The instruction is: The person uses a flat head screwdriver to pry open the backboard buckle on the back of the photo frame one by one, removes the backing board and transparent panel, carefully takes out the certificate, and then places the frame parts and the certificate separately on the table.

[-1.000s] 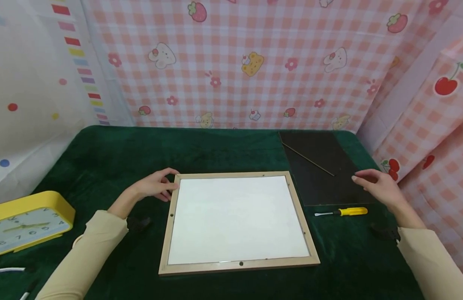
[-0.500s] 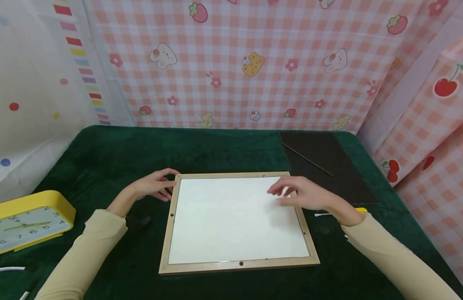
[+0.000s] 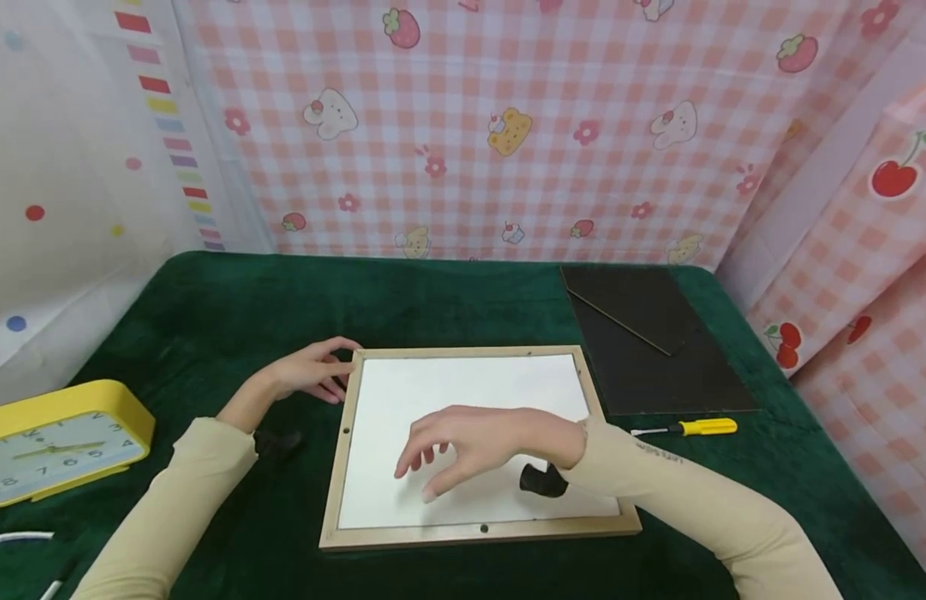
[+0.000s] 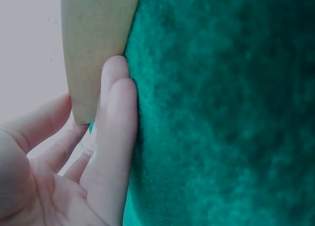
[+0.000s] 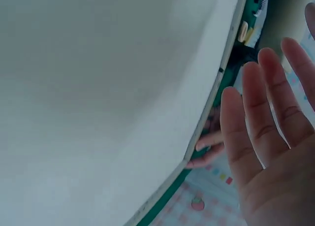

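Observation:
A light wooden frame (image 3: 402, 537) lies flat on the green cloth with a white panel (image 3: 470, 383) inside it. At its far left corner my left hand (image 3: 307, 371) holds the edge. The left wrist view has the thumb on one side of the wooden strip (image 4: 93, 48) and the fingers (image 4: 120, 103) along the other. My right hand (image 3: 466, 442) is over the lower middle of the panel, palm down, with relaxed, spread fingers and nothing in them. In the right wrist view those fingers (image 5: 256, 93) appear apart from the white surface.
Right of the frame is a yellow-handled screwdriver (image 3: 706, 427), in front of a black board (image 3: 658, 383) with a thin rod (image 3: 620, 322) on it. A yellow clock (image 3: 128, 408) stands at the left, with a white cord-like thing (image 3: 20, 536) below it.
My right hand has swept left from beside the black board, across the frame's right side, to over the panel's lower middle. My left hand and the frame have stayed put.

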A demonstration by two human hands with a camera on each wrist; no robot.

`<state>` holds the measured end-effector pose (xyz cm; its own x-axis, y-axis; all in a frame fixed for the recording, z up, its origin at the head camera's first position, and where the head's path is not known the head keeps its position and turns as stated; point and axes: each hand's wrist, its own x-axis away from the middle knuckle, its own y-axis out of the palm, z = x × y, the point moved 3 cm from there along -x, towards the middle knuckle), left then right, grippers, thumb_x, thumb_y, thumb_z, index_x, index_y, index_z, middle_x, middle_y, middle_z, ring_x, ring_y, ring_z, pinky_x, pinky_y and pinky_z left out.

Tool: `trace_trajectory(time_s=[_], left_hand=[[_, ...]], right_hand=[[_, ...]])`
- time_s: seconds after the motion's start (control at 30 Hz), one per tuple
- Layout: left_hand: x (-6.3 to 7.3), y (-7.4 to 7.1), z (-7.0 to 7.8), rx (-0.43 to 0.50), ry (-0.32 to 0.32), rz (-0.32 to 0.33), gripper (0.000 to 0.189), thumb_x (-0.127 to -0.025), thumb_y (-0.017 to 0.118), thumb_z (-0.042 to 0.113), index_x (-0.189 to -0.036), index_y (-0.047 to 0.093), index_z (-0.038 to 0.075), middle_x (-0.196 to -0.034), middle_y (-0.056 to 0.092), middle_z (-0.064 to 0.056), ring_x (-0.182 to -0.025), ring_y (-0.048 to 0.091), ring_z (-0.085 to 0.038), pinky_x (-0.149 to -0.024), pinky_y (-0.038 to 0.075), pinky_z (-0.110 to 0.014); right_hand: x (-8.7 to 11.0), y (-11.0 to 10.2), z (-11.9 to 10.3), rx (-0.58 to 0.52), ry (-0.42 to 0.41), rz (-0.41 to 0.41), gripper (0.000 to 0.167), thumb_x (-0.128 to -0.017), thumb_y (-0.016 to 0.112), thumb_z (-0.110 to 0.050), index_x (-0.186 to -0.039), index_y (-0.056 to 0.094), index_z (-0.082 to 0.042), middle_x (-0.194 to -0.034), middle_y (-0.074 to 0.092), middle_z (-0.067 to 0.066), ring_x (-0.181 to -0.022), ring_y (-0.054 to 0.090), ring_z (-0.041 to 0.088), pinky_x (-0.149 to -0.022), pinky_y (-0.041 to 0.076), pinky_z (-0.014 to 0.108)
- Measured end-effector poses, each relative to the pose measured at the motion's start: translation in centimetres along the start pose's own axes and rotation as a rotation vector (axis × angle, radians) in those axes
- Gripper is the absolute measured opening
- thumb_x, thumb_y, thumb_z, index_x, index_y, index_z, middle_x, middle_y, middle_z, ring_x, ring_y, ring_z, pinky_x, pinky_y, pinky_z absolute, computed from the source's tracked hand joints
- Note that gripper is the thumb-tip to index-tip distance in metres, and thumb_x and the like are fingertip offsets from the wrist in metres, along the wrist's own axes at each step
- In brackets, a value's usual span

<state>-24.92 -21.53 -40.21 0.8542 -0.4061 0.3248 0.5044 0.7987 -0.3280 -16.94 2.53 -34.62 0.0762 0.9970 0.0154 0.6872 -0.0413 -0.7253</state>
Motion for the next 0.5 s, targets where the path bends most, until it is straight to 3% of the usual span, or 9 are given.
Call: trace_trajectory(time_s=[0.27, 0.5], left_hand=[[0.3, 0.0, 0.2, -0.016, 0.007, -0.004, 0.043, -0.092, 0.047, 0.019, -0.129, 0.031, 0.003, -0.090, 0.055, -0.018, -0.075, 0.061, -0.028, -0.066, 0.050, -0.038], [0.2, 0.0, 0.3, -0.011, 0.014, -0.011, 0.043, -0.092, 0.047, 0.019, -0.129, 0.031, 0.003, -0.090, 0.055, -0.018, -0.075, 0.061, -0.028, -0.066, 0.050, -0.038]], right_hand=[[-2.7, 2.2, -0.3, 0.178, -0.028, -0.181, 0.049, -0.087, 0.055, -0.034, -0.130, 0.045, -0.013, -0.135, 0.037, -0.001, -0.124, 0.024, 0.008, -0.099, 0.018, 0.021], [-4.8, 2.5, 0.0, 0.187, -0.033, -0.239, 0.046, -0.085, 0.057, -0.031, -0.127, 0.049, -0.013, -0.131, 0.042, -0.005, -0.123, 0.025, 0.005, -0.097, 0.017, 0.016]])
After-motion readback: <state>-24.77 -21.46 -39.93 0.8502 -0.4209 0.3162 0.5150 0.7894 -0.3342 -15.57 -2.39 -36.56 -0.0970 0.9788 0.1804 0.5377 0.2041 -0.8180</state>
